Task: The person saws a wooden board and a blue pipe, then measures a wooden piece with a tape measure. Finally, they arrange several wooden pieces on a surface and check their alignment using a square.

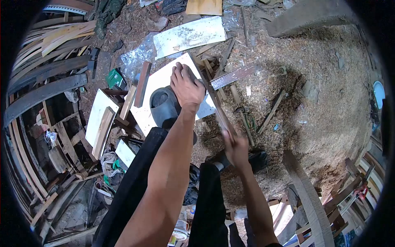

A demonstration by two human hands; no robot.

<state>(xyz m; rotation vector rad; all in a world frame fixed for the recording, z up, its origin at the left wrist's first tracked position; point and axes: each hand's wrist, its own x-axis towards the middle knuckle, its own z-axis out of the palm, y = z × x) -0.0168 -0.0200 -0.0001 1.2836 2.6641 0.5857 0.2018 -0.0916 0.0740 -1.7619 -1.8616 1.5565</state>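
Observation:
My left hand presses down on a white board, fingers stretched out flat near its top right edge. Beside that hand, my left foot in a dark grey slip-on shoe also rests on the board. My right hand, smeared by motion, is closed just below the board's right corner. It grips what looks like a handsaw, its long narrow blade seen almost edge-on along the board's right edge. The handle is hidden in the fist.
A speckled strip sticks out right of the board. Wood scraps lie on the sawdust-covered ground. Another white board leans at left, near a brown wood block. Curved timbers are stacked far left; a thick beam lies top right.

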